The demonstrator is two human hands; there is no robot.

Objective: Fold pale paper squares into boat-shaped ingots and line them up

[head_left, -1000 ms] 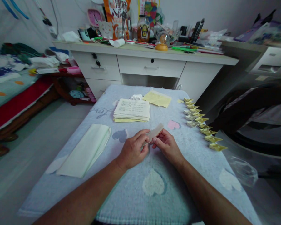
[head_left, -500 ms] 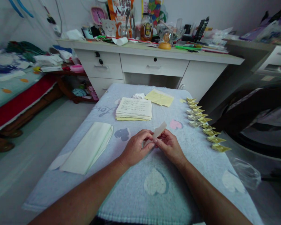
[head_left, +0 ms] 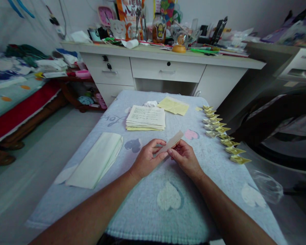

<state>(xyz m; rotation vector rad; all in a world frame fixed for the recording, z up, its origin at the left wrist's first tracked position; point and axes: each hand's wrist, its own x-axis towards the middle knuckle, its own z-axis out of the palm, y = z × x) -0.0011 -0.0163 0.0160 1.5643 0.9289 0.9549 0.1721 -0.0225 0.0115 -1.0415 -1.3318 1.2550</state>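
Observation:
A narrow folded strip of pale paper (head_left: 171, 141) is held above the cloth-covered table, slanting up to the right. My right hand (head_left: 185, 156) pinches it between thumb and fingers near its middle. At the strip's lower left end, my left hand (head_left: 150, 157) has its thumb and fingers closed around the paper. Beyond the hands lies a stack of handwritten sheets (head_left: 146, 117). Along the table's right edge stand several folded paper boats (head_left: 232, 150), yellow and whitish, in a row.
A folded pale green-white sheet (head_left: 95, 161) lies on the left of the table. Yellow paper (head_left: 173, 105) and a crumpled white tissue (head_left: 151, 103) are at the back. A desk (head_left: 168, 69) with cluttered top stands behind; a clear plastic bag (head_left: 267, 187) hangs at the right.
The left fingers have loosened and shifted, so more of the paper strip shows between the hands. The right hand keeps its pinch. The view has shifted slightly.

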